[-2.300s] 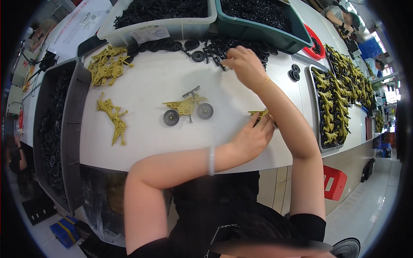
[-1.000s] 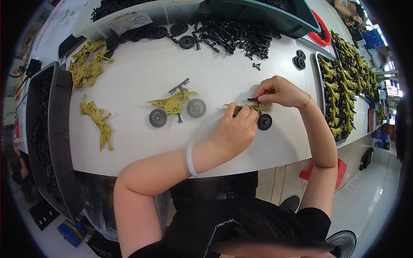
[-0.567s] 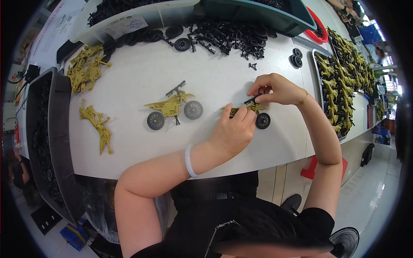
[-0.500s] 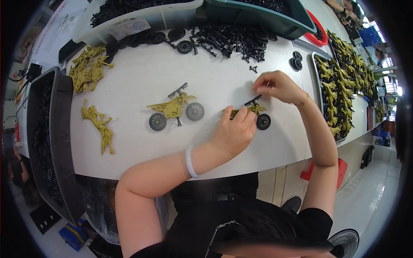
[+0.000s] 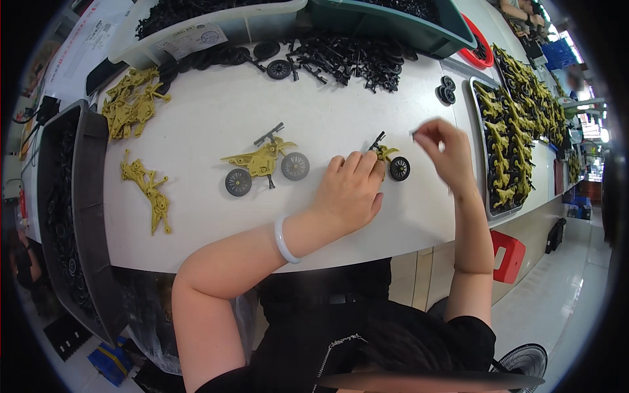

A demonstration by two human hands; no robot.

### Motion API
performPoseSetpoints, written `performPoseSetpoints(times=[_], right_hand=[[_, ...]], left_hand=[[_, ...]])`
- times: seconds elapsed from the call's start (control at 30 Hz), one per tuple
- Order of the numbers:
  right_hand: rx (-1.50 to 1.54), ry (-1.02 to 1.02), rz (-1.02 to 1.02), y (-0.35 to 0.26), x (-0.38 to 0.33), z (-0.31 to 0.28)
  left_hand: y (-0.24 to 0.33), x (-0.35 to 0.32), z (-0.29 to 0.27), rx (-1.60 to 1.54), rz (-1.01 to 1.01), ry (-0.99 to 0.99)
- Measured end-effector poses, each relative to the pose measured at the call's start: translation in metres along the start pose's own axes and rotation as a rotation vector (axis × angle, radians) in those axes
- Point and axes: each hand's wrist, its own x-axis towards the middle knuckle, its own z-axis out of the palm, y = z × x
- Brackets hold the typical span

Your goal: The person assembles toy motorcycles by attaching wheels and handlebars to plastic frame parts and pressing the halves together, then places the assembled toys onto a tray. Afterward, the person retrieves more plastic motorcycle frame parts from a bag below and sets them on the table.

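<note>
My left hand (image 5: 352, 188) is closed over the rear of a toy motorcycle (image 5: 386, 154), hiding its back wheel and most of its body. The yellow front fork, black handlebar and one spoked black wheel (image 5: 400, 168) stick out past the fingers. To the right, and apart from it, my right hand (image 5: 445, 152) is raised with thumb and forefinger pinched on a small black part (image 5: 414, 134), mostly hidden by the fingertips. Left of my left hand lies another toy motorcycle (image 5: 259, 160), with both wheels and a handlebar on it.
Loose yellow frames (image 5: 149, 193) lie at the left, near a pile of yellow frames (image 5: 131, 105). Black parts (image 5: 347, 59) are heaped at the back before a white bin (image 5: 255, 23) and a green bin (image 5: 400, 27). A tray (image 5: 488, 164) holding yellow-and-black pieces stands right; a grey bin (image 5: 98, 190) stands left.
The small black part behind the motorcycle has left the table. My right hand has moved right and toward me, pinching a black part. My left hand now covers more of the motorcycle, which has turned slightly.
</note>
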Motion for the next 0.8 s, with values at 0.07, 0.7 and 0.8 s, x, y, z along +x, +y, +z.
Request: performPoseSetpoints(times=[0.07,0.7,0.8], right_hand=[[0.030,-0.033,-0.053,-0.007,-0.037,0.007],[-0.230,0.081,-0.069,-0.008,-0.074,0.051],[-0.200,-0.040,0.012,-0.012,-0.063,0.043]], left_hand=[[0.002,-0.002,0.002,0.024,0.007,-0.002],[0.012,-0.006,0.010,0.092,0.066,-0.112],[0.012,-0.004,0.010,0.056,0.061,-0.136]])
